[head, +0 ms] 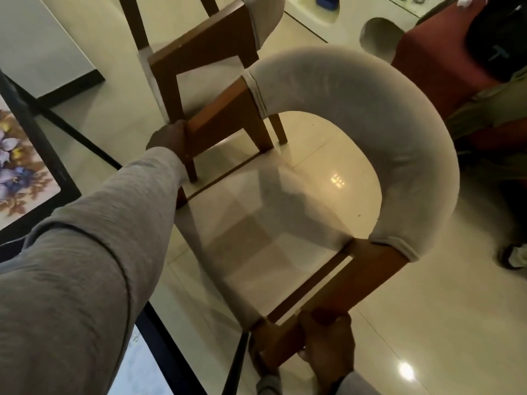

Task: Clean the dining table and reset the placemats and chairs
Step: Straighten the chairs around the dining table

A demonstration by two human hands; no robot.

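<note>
A wooden chair (379, 132) with a curved grey padded backrest fills the middle of the view, its seat pale and glossy. My left hand (168, 138) grips the far wooden arm post of this chair. My right hand (328, 340) is closed around the near wooden arm post at the bottom. The glass dining table (65, 178) with a black frame lies at the left, with a floral placemat (20, 163) on it. A second placemat (139, 363), pale blue, shows at the bottom beside my sleeve.
Another matching chair (205, 44) stands just beyond, close to the held one. A red-covered piece of furniture (436, 61) with a dark bag on it sits at the upper right. Someone's shoe (513, 256) is at the right edge. Shiny cream floor tiles lie all around.
</note>
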